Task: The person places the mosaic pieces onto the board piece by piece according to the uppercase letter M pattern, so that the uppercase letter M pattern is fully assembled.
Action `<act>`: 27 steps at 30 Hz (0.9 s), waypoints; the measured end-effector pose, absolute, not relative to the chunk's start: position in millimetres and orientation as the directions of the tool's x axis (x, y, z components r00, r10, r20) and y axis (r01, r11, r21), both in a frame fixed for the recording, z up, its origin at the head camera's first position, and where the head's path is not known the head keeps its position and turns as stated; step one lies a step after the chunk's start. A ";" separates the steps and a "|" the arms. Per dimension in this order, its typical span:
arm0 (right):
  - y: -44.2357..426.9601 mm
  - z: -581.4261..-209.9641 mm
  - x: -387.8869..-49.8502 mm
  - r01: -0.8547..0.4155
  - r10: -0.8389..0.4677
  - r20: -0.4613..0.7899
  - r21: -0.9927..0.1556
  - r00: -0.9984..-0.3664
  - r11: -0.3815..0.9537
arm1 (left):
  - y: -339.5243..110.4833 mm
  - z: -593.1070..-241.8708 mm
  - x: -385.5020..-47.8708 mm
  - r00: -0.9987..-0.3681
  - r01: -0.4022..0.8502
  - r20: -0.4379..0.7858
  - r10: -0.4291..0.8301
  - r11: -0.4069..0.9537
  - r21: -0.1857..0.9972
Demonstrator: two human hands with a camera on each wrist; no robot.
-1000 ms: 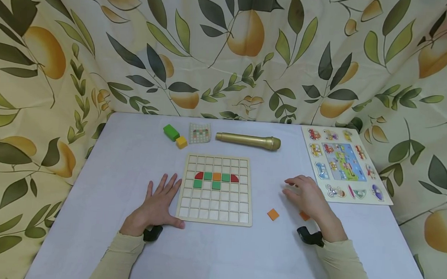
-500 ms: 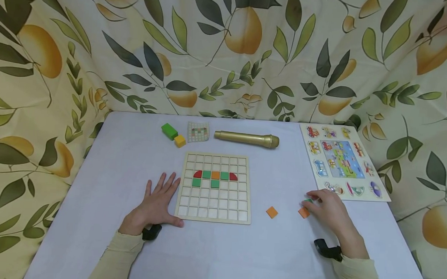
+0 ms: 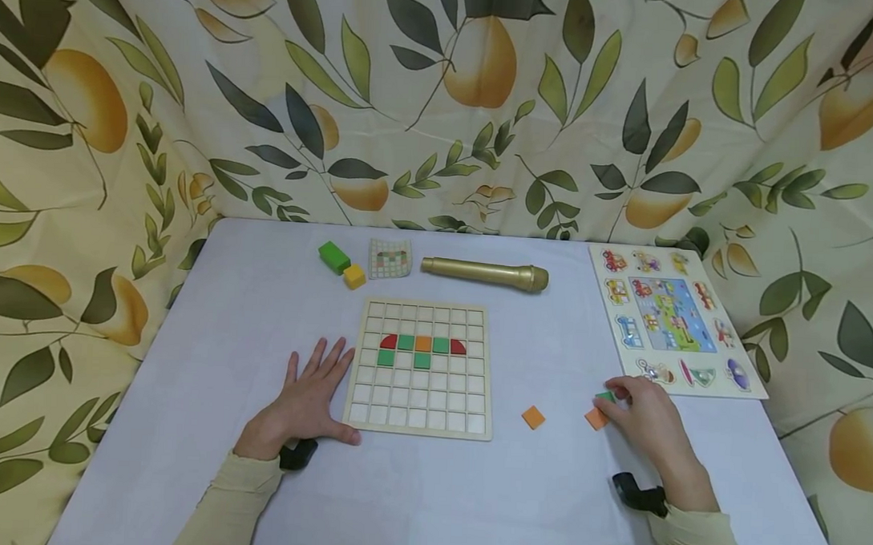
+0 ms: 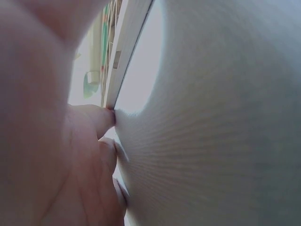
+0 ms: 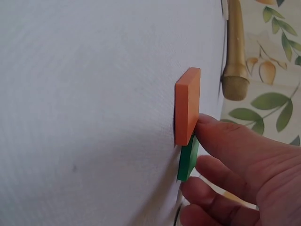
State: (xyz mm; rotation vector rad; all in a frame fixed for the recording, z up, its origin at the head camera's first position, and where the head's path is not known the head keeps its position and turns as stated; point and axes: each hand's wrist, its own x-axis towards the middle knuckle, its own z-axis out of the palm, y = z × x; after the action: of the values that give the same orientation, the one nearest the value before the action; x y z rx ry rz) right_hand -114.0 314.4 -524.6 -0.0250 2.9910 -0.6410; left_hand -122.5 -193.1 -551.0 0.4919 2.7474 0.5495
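My left hand (image 3: 304, 403) lies flat with fingers spread at the left side of a wooden grid board (image 3: 409, 400), its thumb by the near left corner. Several red, green and orange tiles fill part of two rows in the board's upper half. To the right, my right hand (image 3: 653, 423) pinches a green square tile (image 5: 187, 162) between thumb and fingers, at the tabletop. An orange tile (image 3: 596, 419) lies against the green one, close to the thumb. Between that tile and the board sits another orange tile (image 3: 533, 418), apart from both.
A picture puzzle board (image 3: 615, 331) lies at the right, just beyond my right hand. Along the back are a gold microphone (image 3: 483, 274), a small pattern card (image 3: 390, 260), a green block (image 3: 333, 258) and a yellow block (image 3: 354, 277). Patterned cloth (image 3: 440, 160) hangs behind the table.
My right hand has moved right and toward me, away from the space beside the board, and now pinches the green tile. The left hand stays put.
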 end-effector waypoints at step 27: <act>280.9 -514.4 -127.7 -0.027 -0.040 -0.018 -0.458 -0.999 0.889 | -194.4 -555.0 -123.3 -0.897 0.277 -0.202 0.393 0.857 0.435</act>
State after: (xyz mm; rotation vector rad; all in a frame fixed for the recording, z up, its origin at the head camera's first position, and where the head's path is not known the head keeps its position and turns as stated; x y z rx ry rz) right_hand -127.7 280.9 -514.4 -0.0538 3.0265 -0.7334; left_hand -123.3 -194.4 -555.0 0.5069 2.7482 0.5821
